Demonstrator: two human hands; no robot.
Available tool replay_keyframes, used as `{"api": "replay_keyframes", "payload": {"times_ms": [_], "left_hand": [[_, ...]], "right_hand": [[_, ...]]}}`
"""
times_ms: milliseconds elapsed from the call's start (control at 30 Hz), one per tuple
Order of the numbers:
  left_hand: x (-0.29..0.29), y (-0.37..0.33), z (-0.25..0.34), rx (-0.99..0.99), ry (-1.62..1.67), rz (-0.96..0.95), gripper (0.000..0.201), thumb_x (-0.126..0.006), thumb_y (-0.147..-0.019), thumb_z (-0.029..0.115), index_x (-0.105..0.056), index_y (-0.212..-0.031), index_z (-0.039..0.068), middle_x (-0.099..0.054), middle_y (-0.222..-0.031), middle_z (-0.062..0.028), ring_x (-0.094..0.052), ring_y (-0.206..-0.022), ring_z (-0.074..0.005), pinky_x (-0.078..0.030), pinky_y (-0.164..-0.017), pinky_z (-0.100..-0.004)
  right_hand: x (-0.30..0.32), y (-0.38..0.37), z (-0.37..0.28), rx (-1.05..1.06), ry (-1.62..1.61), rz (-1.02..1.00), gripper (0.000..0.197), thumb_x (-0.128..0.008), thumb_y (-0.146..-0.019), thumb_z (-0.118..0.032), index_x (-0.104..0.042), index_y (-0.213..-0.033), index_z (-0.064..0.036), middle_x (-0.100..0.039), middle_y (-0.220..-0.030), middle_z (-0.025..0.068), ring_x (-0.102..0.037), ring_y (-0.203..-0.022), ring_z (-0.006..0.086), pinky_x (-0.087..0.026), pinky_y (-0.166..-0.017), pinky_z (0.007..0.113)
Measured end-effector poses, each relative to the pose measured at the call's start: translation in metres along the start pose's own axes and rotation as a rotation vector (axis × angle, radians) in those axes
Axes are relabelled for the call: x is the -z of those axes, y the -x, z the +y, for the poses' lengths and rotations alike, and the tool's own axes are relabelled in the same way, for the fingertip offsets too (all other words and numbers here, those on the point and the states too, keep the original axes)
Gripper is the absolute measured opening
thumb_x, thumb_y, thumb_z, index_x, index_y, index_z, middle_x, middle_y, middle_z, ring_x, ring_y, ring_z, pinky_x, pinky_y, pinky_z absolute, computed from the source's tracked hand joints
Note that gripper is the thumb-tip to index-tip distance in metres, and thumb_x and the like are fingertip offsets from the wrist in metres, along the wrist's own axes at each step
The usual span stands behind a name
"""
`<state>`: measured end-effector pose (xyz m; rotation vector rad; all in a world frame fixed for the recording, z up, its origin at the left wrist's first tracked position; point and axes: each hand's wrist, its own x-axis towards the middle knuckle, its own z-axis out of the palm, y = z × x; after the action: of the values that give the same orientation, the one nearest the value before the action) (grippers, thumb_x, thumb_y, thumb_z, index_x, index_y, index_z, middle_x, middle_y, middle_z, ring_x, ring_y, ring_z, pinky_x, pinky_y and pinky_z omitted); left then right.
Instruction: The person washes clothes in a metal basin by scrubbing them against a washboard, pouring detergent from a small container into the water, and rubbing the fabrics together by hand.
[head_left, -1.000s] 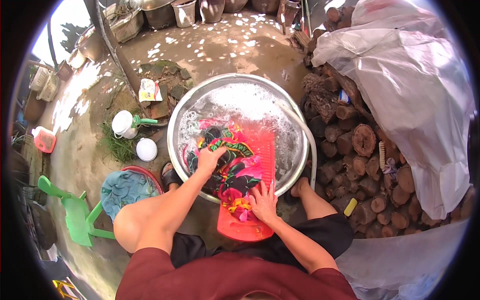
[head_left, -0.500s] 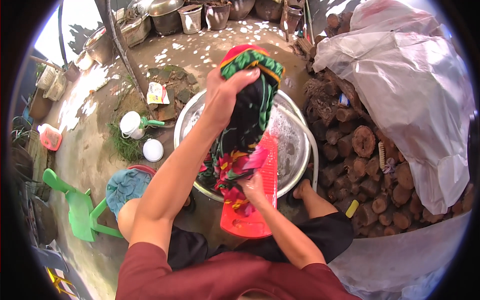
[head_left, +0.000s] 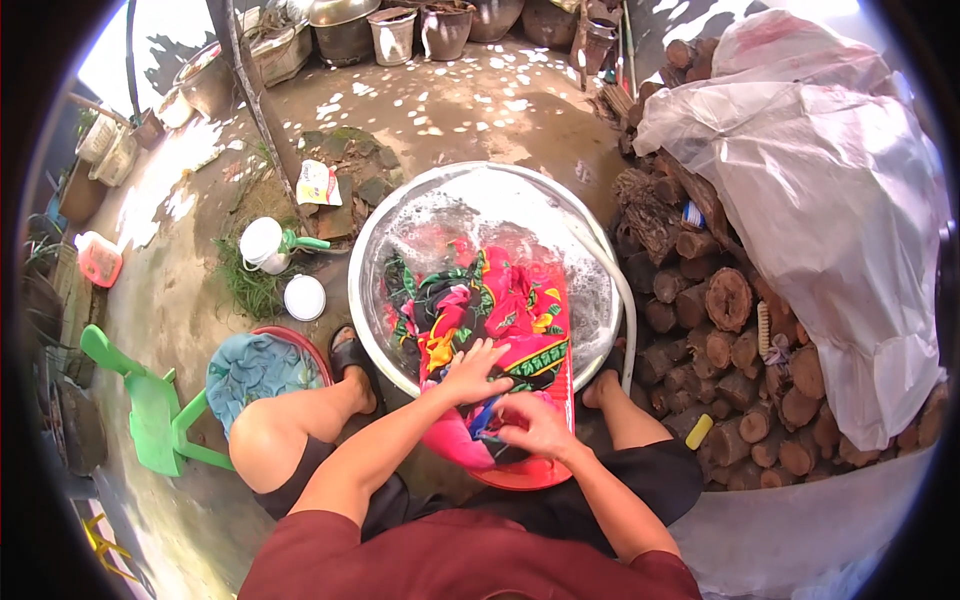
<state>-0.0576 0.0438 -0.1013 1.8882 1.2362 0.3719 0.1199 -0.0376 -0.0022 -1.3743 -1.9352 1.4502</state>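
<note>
A wet cloth (head_left: 515, 320) patterned in red, black, green and yellow lies bunched over a red washboard (head_left: 562, 395). The board slants from the near rim into a wide metal basin (head_left: 368, 320) of sudsy water. My left hand (head_left: 470, 376) rests on the cloth with its fingers spread. Beside it, my right hand (head_left: 540, 424) hovers close over the cloth's near end, thumb and curled fingers apart. That near end shows pink and blue folds. The cloth hides most of the washboard's ribs.
A pale hose (head_left: 627, 330) curves over the basin's right rim. Stacked logs (head_left: 730, 300) stand to the right, partly under plastic sheeting (head_left: 800, 180). On the left are a red tub (head_left: 322, 352) with blue cloth (head_left: 255, 368), a green chair (head_left: 155, 415) and a white bucket (head_left: 261, 243).
The cloth, held up in my left hand before, has come down onto the washboard and spread into the basin. Both hands have loosened, and my left hand has lowered toward me.
</note>
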Motion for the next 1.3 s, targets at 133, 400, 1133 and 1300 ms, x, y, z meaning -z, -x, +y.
{"api": "replay_keyframes", "payload": {"times_ms": [133,400,1133,1300], "left_hand": [[0.027,0.008,-0.04,0.24,0.071,0.649,0.047,-0.066,-0.079,0.025,-0.052,-0.121,0.008,-0.063,-0.104,-0.0167,-0.062,-0.09,-0.0335,-0.049,-0.081,-0.0386],[0.011,-0.004,-0.083,0.763,0.318,0.416,0.085,-0.073,-0.068,0.049,-0.041,-0.125,-0.005,-0.055,-0.12,-0.0268,-0.054,-0.113,-0.0384,-0.043,-0.094,-0.0415],[0.058,-0.008,0.005,0.289,0.56,-0.058,0.028,-0.056,-0.079,0.029,-0.068,-0.078,0.004,-0.067,-0.08,-0.0155,-0.064,-0.079,-0.0335,-0.049,-0.069,-0.0419],[0.082,-0.048,-0.156,0.431,0.143,0.571,0.046,-0.066,-0.077,0.039,-0.063,-0.106,0.003,-0.063,-0.097,-0.0203,-0.06,-0.098,-0.0339,-0.047,-0.085,-0.0412]], "right_hand": [[0.02,-0.006,0.067,-0.078,0.36,0.703,0.049,-0.064,-0.076,-0.022,-0.051,-0.12,-0.0037,-0.053,-0.115,0.0202,-0.05,-0.108,0.0364,-0.041,-0.092,0.042],[-0.057,-0.031,0.08,-0.36,0.323,0.553,0.072,-0.06,-0.081,-0.042,-0.036,-0.137,-0.0037,-0.024,-0.144,0.0276,-0.023,-0.132,0.0448,-0.022,-0.108,0.052],[-0.019,-0.1,0.059,-0.171,0.631,0.426,0.038,-0.055,-0.085,-0.025,-0.049,-0.122,-0.0143,-0.051,-0.118,0.0118,-0.05,-0.103,0.0344,-0.044,-0.08,0.05],[-0.017,-0.133,0.077,-0.3,0.583,0.457,0.018,-0.05,-0.087,-0.019,-0.052,-0.099,-0.0058,-0.061,-0.094,0.0187,-0.06,-0.085,0.038,-0.047,-0.071,0.051]]}}
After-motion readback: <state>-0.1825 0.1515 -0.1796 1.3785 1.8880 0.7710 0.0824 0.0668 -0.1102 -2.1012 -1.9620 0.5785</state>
